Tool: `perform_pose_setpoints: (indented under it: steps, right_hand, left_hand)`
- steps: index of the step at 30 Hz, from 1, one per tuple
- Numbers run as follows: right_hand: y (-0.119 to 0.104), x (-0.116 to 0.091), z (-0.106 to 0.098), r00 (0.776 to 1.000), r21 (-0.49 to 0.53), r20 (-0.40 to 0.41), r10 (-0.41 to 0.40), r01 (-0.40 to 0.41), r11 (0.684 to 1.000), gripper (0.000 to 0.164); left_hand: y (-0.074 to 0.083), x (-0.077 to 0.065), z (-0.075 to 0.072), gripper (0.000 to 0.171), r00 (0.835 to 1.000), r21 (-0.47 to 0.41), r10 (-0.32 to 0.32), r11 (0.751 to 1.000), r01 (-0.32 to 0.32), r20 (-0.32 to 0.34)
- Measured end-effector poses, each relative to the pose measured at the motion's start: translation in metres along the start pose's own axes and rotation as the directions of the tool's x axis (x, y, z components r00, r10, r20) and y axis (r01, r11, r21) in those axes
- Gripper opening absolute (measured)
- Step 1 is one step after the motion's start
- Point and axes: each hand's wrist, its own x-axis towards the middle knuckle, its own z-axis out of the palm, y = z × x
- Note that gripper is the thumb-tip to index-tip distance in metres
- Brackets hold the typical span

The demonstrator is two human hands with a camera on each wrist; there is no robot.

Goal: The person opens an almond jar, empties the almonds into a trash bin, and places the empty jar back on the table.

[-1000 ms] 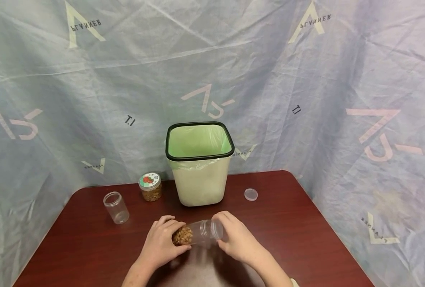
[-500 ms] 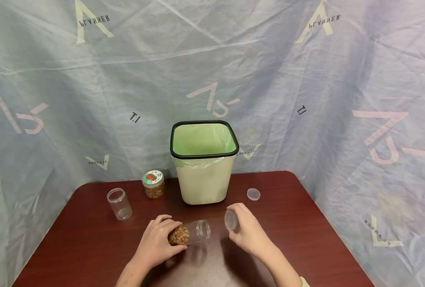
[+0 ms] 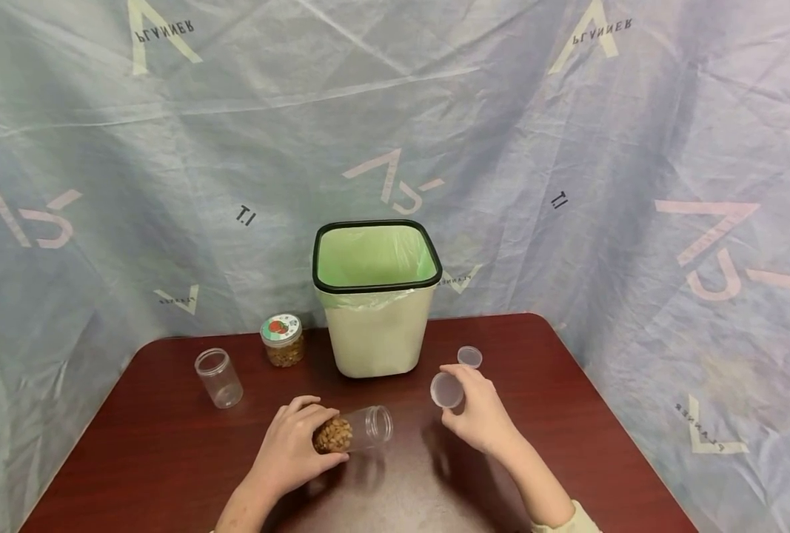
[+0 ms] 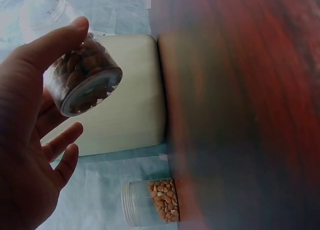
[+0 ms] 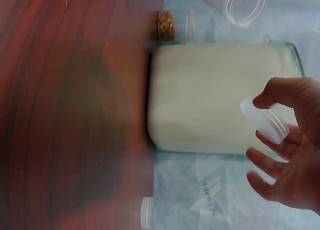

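My left hand grips the base of a clear plastic jar tilted on its side, its open mouth pointing right. Brown nuts or seeds lie heaped at the base end, seen closer in the left wrist view through the jar wall. Off to the right, my right hand pinches a translucent round lid by its edge, apart from the jar. In the right wrist view the lid sits between thumb and fingers.
A cream bin with a black rim and a liner stands at the table's back. Left of it are a lidded jar with brown contents and an uncovered clear jar. Another lid lies on the red-brown table, right of the bin.
The right hand has drawn the lid off the jar's mouth and moved right and away with it, turning the lid's face toward the head camera. The left hand stays almost still.
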Motion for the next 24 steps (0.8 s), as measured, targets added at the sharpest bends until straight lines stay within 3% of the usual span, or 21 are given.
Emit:
perform_pose_setpoints:
  steps: [9,24]
  right_hand:
    - [0.022,0.012,-0.004,0.994,-0.04,-0.031,0.102,-0.103,0.994,0.062]
    - [0.072,0.036,-0.008,0.961,-0.141,0.046,0.273,-0.265,0.954,0.055]
  left_hand:
    - [0.001,0.005,0.0,0.065,1.0,-0.015,0.005,1.0,-0.005,0.008]
    - [0.002,0.009,0.001,0.064,1.0,-0.032,0.027,0.999,-0.027,-0.009]
